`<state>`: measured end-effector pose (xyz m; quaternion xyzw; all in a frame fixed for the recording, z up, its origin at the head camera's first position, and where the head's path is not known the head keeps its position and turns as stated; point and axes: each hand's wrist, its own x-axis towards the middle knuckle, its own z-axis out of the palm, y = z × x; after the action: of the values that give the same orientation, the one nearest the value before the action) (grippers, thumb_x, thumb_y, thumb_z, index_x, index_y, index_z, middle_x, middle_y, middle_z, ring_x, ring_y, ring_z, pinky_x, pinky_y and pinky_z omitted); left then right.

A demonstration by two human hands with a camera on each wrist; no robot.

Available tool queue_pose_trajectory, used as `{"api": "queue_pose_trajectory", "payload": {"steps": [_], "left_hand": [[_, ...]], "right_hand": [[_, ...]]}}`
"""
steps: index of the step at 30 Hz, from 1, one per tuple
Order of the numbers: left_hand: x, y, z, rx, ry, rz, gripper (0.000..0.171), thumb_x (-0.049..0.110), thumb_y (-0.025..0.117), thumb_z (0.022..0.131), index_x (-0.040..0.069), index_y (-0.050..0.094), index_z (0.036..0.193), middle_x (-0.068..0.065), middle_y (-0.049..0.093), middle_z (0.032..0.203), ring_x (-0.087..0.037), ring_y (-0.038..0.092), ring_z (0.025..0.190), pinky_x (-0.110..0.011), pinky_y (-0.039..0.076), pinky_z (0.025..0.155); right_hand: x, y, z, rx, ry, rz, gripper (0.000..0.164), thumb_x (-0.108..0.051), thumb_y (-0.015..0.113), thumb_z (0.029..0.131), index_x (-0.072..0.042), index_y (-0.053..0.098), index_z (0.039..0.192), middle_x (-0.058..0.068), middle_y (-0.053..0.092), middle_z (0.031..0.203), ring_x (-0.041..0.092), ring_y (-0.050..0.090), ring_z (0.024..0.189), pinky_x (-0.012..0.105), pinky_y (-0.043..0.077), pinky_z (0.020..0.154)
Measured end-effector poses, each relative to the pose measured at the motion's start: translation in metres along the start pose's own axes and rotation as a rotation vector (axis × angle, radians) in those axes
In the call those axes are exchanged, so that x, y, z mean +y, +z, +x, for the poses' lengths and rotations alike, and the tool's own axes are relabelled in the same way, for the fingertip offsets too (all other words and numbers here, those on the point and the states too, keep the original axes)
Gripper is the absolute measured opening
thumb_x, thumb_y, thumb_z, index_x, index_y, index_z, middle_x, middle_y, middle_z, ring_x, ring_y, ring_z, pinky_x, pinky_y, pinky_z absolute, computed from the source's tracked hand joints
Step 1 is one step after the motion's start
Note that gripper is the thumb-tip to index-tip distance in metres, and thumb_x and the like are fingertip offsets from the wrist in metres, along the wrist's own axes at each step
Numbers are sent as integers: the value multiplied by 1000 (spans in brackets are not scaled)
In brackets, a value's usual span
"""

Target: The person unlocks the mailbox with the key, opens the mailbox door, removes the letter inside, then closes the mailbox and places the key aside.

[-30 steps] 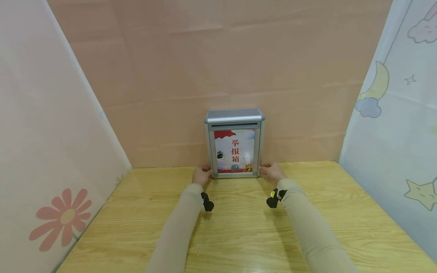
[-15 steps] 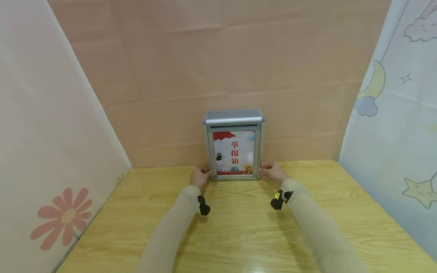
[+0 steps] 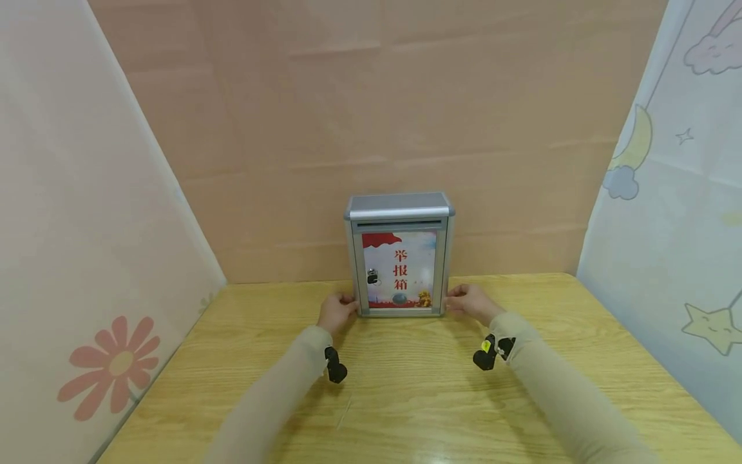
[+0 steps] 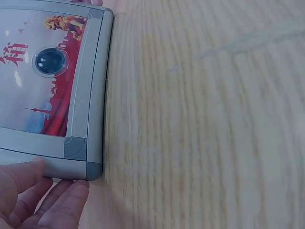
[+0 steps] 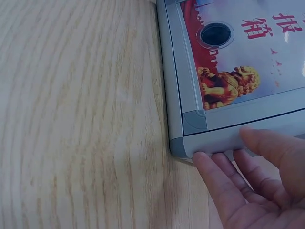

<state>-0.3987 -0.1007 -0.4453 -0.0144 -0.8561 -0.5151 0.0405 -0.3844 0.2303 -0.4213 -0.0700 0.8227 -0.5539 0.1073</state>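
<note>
"Silver box, upright in the middle. What surrounds it, biggest first?"

"A creased tan backdrop rises behind. A whitish panel with a red flower flanks it on the left, and a pale panel with a moon, clouds and stars on the right."

"And underneath?"

"A table with yellow wood grain. The box stands on it near the far edge, in front of the backdrop; whether those two touch I can't tell. Beige sleeves reach in from the near side."

"What's on the front of the box?"

"Mostly a printed poster, red at top and bottom, with three red characters down the middle. A narrow slot runs across above it."

"How are the hands?"

"Partly closed, both of them. The left hand is at the lower left side, the right hand at the lower right. Each thumb touches the side wall, with bent fingers farther back by the bottom corner, so they hold the box between them. How firmly, I can't tell."

"Anything smaller?"

"Black devices at the wrists, then a round dark disc low on the poster, beside a golden lion."
</note>
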Motion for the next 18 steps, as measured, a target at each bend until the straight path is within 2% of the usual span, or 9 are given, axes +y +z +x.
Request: {"api": "queue_pose_trajectory", "payload": {"steps": [5,18], "left_hand": [[5,-5,-5,-34,-20,-23,17,9,67,90,-7,65,96,-14,66,87,-33,66,84,-27,53,64],[9,-5,-10,-39,-13,-20,18,9,67,90,-7,65,98,-17,67,91,-35,66,87,-29,54,66]], "right_hand": [[-4,3,-4,8,8,-11,43,-9,52,99,20,39,128,36,51,123,42,59,112,46,50,95],[-2,3,-4,21,34,50,42,-8,51,100,19,39,129,34,52,124,39,59,112,47,48,98]]}}
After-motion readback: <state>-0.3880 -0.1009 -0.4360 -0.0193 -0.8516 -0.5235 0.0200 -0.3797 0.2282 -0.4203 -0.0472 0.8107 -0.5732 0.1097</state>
